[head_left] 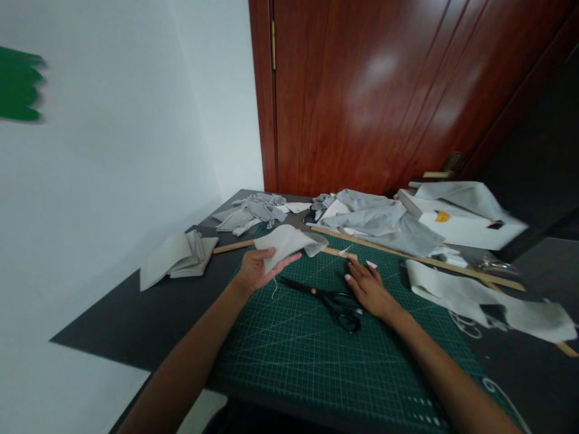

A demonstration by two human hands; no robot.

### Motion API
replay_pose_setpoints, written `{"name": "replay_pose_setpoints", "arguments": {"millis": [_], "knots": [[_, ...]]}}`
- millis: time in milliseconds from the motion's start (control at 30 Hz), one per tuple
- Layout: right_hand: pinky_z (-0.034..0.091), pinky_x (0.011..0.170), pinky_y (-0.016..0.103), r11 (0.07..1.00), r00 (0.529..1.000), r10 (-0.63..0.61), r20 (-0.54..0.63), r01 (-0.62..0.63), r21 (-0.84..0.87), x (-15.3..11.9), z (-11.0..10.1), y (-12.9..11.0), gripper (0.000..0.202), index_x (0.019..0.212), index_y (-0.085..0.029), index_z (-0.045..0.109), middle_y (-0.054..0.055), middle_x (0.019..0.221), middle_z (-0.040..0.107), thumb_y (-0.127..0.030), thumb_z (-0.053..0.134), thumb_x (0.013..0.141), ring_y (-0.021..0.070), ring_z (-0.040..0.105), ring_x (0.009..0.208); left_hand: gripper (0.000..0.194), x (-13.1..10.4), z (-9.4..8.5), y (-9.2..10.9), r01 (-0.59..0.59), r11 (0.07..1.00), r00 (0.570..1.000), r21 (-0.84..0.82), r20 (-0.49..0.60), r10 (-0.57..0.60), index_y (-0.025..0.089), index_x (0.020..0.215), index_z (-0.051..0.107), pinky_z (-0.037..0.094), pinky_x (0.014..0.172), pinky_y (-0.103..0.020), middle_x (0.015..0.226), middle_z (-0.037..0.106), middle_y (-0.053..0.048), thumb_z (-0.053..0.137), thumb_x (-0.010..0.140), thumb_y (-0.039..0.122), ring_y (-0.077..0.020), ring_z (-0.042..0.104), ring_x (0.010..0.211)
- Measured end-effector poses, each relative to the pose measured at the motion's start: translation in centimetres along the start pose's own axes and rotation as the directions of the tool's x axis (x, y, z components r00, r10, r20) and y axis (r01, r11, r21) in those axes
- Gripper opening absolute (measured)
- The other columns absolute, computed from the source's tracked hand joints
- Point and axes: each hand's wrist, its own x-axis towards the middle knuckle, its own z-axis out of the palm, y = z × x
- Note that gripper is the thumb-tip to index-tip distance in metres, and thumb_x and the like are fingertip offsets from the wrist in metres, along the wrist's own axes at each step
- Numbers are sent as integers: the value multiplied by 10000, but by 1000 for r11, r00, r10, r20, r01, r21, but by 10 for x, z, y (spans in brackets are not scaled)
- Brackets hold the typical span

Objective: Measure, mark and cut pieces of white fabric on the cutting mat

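My left hand (259, 270) holds a pale grey piece of cloth (284, 241) between thumb and fingers, raised over the green cutting mat (289, 343). Black scissors (325, 296) lie on the mat between my hands, handles toward the right. My right hand (365, 286) rests on the mat with its fingers spread, holding nothing. Its fingertips are close to the end of a wooden ruler (337, 252), a small white scrap (346, 249) and a pink piece (371, 264).
Folded cloth (178, 259) sits at the left. Grey fabric heaps (253, 212) and a white box (461, 220) line the back. A long wooden ruler (407, 255) crosses behind the mat, and a pale strip (474, 298) lies at the right.
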Motion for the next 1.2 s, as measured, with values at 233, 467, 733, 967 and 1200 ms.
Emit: {"name": "replay_pose_setpoints", "arguments": {"millis": [233,467,733,967,1200], "knots": [[305,1251,529,900,993,-34,-112,79,428,-7,0,-26,844,1679,-274,237,147,1739,236,-555,621,982,294,286,1583,652,-16,-4,-17,359,927,921,109,120,-371,107,1181,765,597,872,-548,968,804,-172,831,599,394,-437,754,947],[352,1141,596,962,967,-232,109,244,-122,-11,-33,-53,440,1190,-202,751,186,1411,638,-561,683,944,397,562,1309,553,-17,-4,12,367,859,829,357,293,-476,129,1040,803,586,805,-440,916,803,-161,845,640,508,-361,759,865],[488,743,371,962,979,29,203,28,-272,-14,-40,-56,584,828,-197,718,117,867,749,-725,520,978,288,702,806,654,-6,-68,42,427,565,805,706,-11,-594,149,774,763,494,574,-312,707,752,-148,729,672,794,-248,683,617],[478,933,500,976,993,-66,98,84,-203,-30,-15,-95,606,1219,-188,697,172,1149,693,-677,730,864,376,632,1058,457,3,-86,24,401,277,905,873,-330,-268,203,653,643,416,558,-283,580,634,-23,785,642,636,-216,611,599],[450,839,443,994,989,13,148,4,-111,-31,-19,-95,387,885,-216,686,98,953,692,-556,847,796,322,615,953,159,10,-91,5,335,117,941,935,-337,-1,203,824,694,473,872,-355,965,746,-73,739,747,335,-310,636,1028]]}}
